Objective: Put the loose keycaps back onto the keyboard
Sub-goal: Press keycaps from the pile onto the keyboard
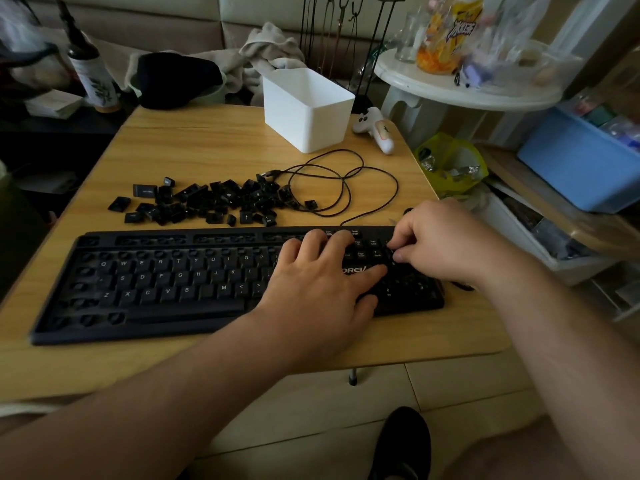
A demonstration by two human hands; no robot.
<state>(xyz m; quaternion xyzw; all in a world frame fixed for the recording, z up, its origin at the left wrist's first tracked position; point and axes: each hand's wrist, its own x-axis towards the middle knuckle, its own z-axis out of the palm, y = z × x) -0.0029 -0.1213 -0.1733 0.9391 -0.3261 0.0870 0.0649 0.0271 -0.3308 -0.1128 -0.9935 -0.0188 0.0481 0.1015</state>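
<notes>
Your right hand (pixel 440 244) is over the number pad at the right end of the keyboard (pixel 166 289), fingers curled and thumb and forefinger pinched close at the top of the pad; it looks like a keycap is being seated there, though I cannot tell if anything sits between those fingertips. Your left hand (pixel 318 282) lies flat, fingers straight and spread, pressing on the block just left of the pad and holding nothing, steadying the board. The loose keycaps (pixel 207 202) lie heaped on the tabletop at about eleven o'clock from both hands, beyond the keyboard's far edge, the heap's long axis running parallel to the board. Your left hand is the nearer one to that pile. Empty sockets show along the function row, the number row and the left column, so plenty remains. The cable (pixel 346 185) loops right against the pile's right end, so reach from the left side.
</notes>
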